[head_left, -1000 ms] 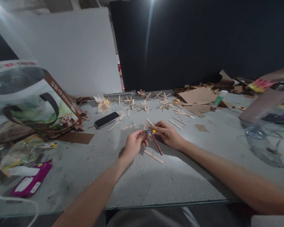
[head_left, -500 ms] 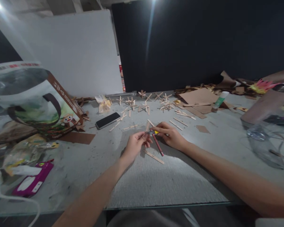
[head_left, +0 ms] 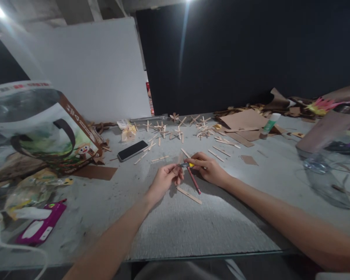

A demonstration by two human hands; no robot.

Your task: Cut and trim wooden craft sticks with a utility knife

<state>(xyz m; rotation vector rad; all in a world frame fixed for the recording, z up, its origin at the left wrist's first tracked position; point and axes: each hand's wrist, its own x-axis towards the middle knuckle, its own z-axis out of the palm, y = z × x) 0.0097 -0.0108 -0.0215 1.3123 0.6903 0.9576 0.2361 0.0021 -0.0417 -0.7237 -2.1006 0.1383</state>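
Matt wood and paper against a softly shining tabletop [head_left: 99,202]

The tabletop's surface is finely textured, with a glassy front edge. The loose craft sticks [head_left: 189,195] are bare, matt wood. The cutter [head_left: 191,165] pairs yellow plastic with a dull metallic blade; the pale strip [head_left: 180,158] in the left hand [head_left: 164,179] looks like wood, though it is too blurred to be sure. The red rod [head_left: 194,181] has a smooth, slightly glossy coat. The phone [head_left: 132,151] shows dark, smooth glass. Brown cardboard [head_left: 245,118] lies dull and flat-finished. The wrapper [head_left: 29,192] is clear, crinkled plastic; the purple case [head_left: 51,221] is smooth plastic.
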